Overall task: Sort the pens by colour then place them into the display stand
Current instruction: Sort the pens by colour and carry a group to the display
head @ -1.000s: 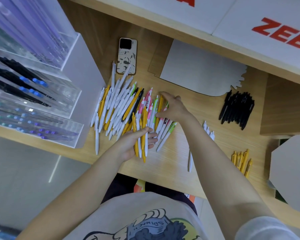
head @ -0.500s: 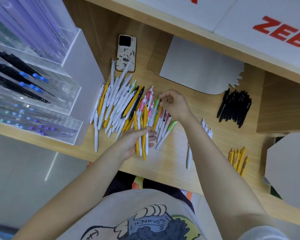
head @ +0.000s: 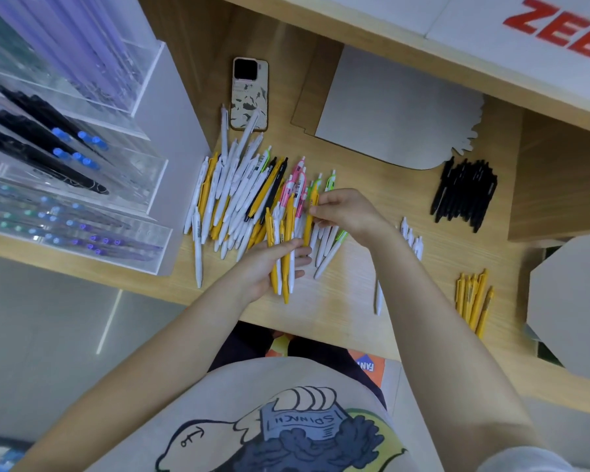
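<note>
The mixed pile of pens (head: 246, 199) lay on the wooden surface (head: 355, 301), just right of the clear display stand (head: 82, 158). The left hand (head: 269, 267) grasped a bundle of yellow and white pens (head: 283, 253) at the pile's near edge. The right hand (head: 344, 211) pinched a yellow pen (head: 309, 219) at the pile's right side. Sorted black pens (head: 464, 194), white pens (head: 412, 238) and yellow pens (head: 472, 298) lay further right of the pile, well apart.

mixed pen pile (head: 242, 199) mid-desk; black pens (head: 464, 194) and yellow pens (head: 472, 298) grouped right; acrylic display stand (head: 65, 165) left.
</note>
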Action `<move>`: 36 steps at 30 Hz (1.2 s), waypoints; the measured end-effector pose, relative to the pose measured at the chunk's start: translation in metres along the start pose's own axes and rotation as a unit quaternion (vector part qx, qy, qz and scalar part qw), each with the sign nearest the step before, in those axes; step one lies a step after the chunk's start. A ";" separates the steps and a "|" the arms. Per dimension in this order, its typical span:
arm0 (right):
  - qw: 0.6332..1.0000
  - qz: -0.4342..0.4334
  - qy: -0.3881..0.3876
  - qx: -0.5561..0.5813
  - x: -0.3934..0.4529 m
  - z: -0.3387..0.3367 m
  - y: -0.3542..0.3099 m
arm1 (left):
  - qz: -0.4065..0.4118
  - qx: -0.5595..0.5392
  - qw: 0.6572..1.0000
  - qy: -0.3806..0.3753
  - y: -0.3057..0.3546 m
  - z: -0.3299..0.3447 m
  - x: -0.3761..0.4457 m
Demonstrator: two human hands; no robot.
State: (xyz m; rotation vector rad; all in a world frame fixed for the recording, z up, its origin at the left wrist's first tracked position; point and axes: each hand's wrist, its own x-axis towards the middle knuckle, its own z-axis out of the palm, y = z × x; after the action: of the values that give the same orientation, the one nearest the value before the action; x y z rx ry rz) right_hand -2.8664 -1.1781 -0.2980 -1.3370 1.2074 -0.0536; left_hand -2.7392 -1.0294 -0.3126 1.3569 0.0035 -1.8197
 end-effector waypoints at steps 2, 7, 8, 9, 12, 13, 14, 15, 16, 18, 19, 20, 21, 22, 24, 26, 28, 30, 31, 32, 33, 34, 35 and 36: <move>1.000 -0.009 0.022 0.014 -0.005 0.003 0.005 | 0.006 0.019 1.000 -0.005 0.002 -0.001 -0.003; 0.986 -0.023 0.072 0.148 -0.031 0.002 0.015 | 0.066 0.079 0.995 0.017 0.010 0.005 -0.010; 0.982 -0.023 0.074 0.172 -0.038 0.001 0.018 | 0.071 0.089 0.993 0.015 0.012 0.009 -0.011; 0.977 -0.023 0.077 0.197 -0.046 0.000 0.021 | 0.074 0.101 0.992 0.010 0.013 0.015 -0.013; 0.961 -0.025 0.100 0.258 -0.074 -0.002 0.029 | 0.080 0.149 0.986 -0.008 0.014 0.040 -0.019; 0.955 -0.022 0.113 0.274 -0.083 -0.003 0.032 | 0.078 0.158 0.984 -0.010 0.012 0.050 -0.020; 0.950 -0.020 0.125 0.286 -0.093 -0.006 0.036 | 0.074 0.167 0.983 -0.012 0.009 0.060 -0.021; 0.946 -0.018 0.136 0.295 -0.101 -0.010 0.042 | 0.072 0.173 0.982 -0.012 0.006 0.072 -0.023; 0.943 -0.013 0.143 0.301 -0.109 -0.015 0.048 | 0.071 0.178 0.981 -0.012 0.001 0.083 -0.022; 0.944 0.000 0.152 0.295 -0.125 -0.027 0.063 | 0.062 0.185 0.981 -0.014 -0.011 0.106 -0.021; 0.945 0.005 0.156 0.287 -0.134 -0.033 0.072 | 0.052 0.184 0.981 -0.018 -0.018 0.118 -0.021; 0.945 0.006 0.166 0.282 -0.143 -0.042 0.082 | 0.042 0.190 0.981 -0.026 -0.025 0.130 -0.018; 0.943 0.006 0.183 0.277 -0.153 -0.051 0.093 | 0.032 0.200 0.978 -0.040 -0.033 0.142 -0.016; 0.941 0.010 0.207 0.267 -0.163 -0.062 0.105 | 0.023 0.213 0.975 -0.055 -0.041 0.153 -0.012; 0.932 0.028 0.267 0.245 -0.182 -0.086 0.132 | 0.010 0.231 0.970 -0.076 -0.059 0.172 -0.003; 0.924 0.058 0.317 0.207 -0.197 -0.110 0.166 | 0.004 0.251 0.964 -0.089 -0.075 0.188 0.005; 0.920 0.083 0.354 0.145 -0.204 -0.130 0.199 | -0.005 0.267 0.959 -0.092 -0.091 0.202 0.013; 0.918 0.103 0.369 0.107 -0.207 -0.144 0.220 | -0.021 0.268 0.959 -0.088 -0.103 0.213 0.019; 0.919 0.108 0.368 0.092 -0.206 -0.149 0.226 | -0.036 0.261 0.961 -0.085 -0.108 0.218 0.021; 0.920 0.111 0.368 0.081 -0.203 -0.152 0.233 | -0.051 0.250 0.963 -0.082 -0.112 0.222 0.025; 0.921 0.110 0.366 0.072 -0.200 -0.155 0.237 | -0.065 0.237 0.966 -0.081 -0.116 0.225 0.028; 0.922 0.112 0.365 0.065 -0.197 -0.158 0.239 | -0.074 0.227 0.968 -0.079 -0.119 0.227 0.031; 0.924 0.111 0.362 0.055 -0.194 -0.159 0.240 | -0.079 0.221 0.969 -0.077 -0.121 0.229 0.033; 0.925 0.115 0.360 0.045 -0.192 -0.161 0.240 | -0.079 0.221 0.969 -0.077 -0.123 0.230 0.035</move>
State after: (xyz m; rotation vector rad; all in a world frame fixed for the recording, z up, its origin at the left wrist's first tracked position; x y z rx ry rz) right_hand -3.2012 -1.0901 -0.3204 -1.1092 1.9487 -0.4608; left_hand -2.9974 -1.0779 -0.3016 1.5451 -0.4099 -2.1418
